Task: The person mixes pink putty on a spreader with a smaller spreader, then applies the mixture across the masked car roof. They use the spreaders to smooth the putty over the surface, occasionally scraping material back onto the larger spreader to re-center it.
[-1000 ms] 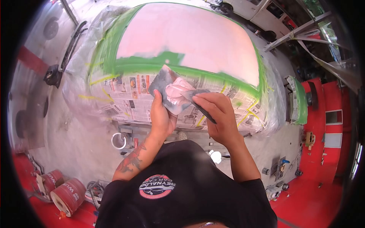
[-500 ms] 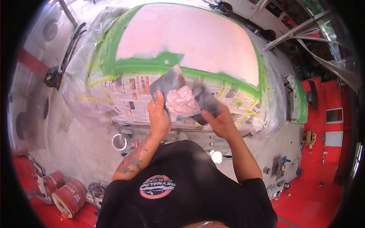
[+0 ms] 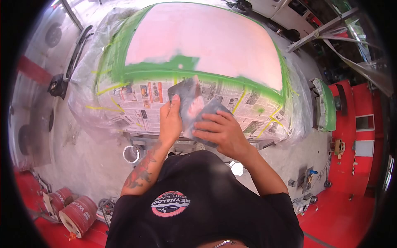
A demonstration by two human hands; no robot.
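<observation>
In the head view, the work in hand looks like gathering or turning pink paste (image 3: 195,106) between two flat grey sheets, judging by how closely they overlap. The left hand (image 3: 170,123) pinches the left grey sheet (image 3: 182,89) with its thumb on top; its other fingers are mostly hidden, so their exact hold cannot be told. The right hand (image 3: 224,136) holds the right grey sheet (image 3: 216,106), its fingers slightly spread over the face. The paste shows between the two sets of fingers, on the left sheet and partly covered by the right one. Any next stroke would seem to call for a firm left hold and a right edge pressed low, so that none slips off. Counted, there are two hands, two sheets and one visible patch of paste. Beyond the fingers lie one pale panel (image 3: 202,39) with a green border (image 3: 161,65), and newspaper (image 3: 138,111) on its near side. Nearer the body than the left fingers is one white-rimmed container (image 3: 131,154); farther to the left stand two red drums (image 3: 80,214).
</observation>
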